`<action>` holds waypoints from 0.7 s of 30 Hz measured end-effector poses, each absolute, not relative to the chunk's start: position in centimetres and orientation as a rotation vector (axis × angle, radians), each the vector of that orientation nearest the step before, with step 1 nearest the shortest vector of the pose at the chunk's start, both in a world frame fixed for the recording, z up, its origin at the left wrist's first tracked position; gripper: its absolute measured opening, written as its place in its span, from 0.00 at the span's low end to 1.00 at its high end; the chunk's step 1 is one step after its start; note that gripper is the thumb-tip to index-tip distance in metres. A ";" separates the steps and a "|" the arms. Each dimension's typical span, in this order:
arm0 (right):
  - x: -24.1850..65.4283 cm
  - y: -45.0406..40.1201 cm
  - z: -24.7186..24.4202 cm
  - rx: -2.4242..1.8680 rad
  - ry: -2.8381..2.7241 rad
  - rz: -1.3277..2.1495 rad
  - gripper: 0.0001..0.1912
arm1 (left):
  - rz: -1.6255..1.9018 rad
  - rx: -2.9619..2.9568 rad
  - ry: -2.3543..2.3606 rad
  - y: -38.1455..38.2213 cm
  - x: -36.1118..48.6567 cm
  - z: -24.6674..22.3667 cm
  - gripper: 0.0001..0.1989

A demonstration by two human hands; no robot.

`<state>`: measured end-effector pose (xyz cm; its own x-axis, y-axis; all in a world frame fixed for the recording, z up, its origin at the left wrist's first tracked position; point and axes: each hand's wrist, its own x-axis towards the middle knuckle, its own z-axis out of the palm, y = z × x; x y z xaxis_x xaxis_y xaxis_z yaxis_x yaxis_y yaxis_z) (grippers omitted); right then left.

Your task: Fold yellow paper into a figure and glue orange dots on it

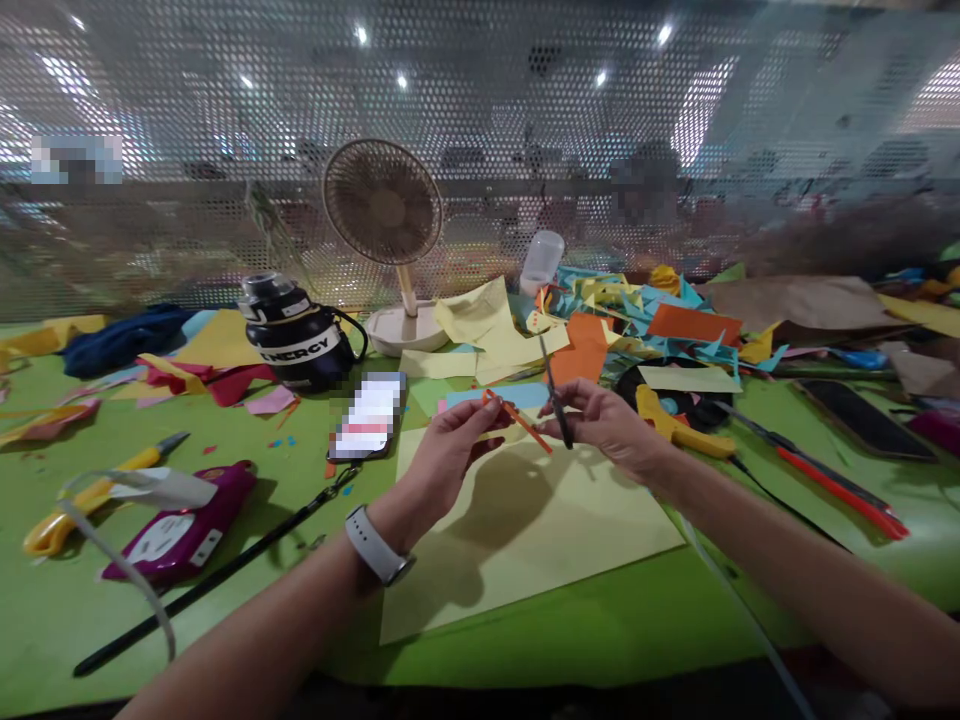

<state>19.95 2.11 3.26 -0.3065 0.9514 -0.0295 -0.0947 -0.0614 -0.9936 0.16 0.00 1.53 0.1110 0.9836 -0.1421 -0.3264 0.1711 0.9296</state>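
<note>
Pinched in the fingers of my left hand [466, 432] is a narrow orange paper strip [529, 427], slanting down to the right. My right hand [600, 420] is closed on a pair of dark scissors [556, 395], whose blade points up and away from me. The strip's lower end hangs just left of the scissors, and the two look apart. Under both hands lies a large pale yellow paper sheet [570, 550], with their shadows on it. A light blue paper piece [517, 394] sits behind the left fingers.
A phone [369, 415], a black jug [300, 340] and a small fan [384, 205] stand left and behind. Coloured paper scraps [600, 295] pile up at the back. On the right are a yellow glue gun [682, 428] and a red-handled cutter [832, 480].
</note>
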 end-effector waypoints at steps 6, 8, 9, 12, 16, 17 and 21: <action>19.2 1.4 2.4 -0.940 -1.245 1.613 0.21 | 1.219 0.879 0.989 -0.1 0.2 0.8 0.10; 19.3 1.4 2.4 -0.930 -1.248 1.611 0.22 | 1.183 0.891 1.017 -0.1 0.1 0.9 0.11; 19.5 1.5 2.5 -0.926 -1.255 1.605 0.22 | 1.150 0.909 1.032 0.0 0.0 1.0 0.11; 20.2 1.6 2.8 -0.936 -1.298 1.615 0.22 | 1.108 1.023 1.101 0.5 -1.1 1.9 0.12; 21.0 1.5 3.0 -0.951 -1.386 1.682 0.21 | 1.366 1.432 1.293 0.9 -2.7 3.5 0.12; 21.0 1.4 3.0 -0.942 -1.402 1.693 0.21 | 1.340 1.580 1.309 0.8 -2.9 3.8 0.12; 20.8 1.3 2.8 -0.913 -1.434 1.739 0.19 | 1.083 2.083 1.153 -0.2 -2.1 4.4 0.10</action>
<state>20.85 1.28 2.78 -0.5107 0.8553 -0.0877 -0.0766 -0.1469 -0.9862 -2.08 -0.25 4.37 0.3178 0.8626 0.3937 0.4467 -0.5024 0.7403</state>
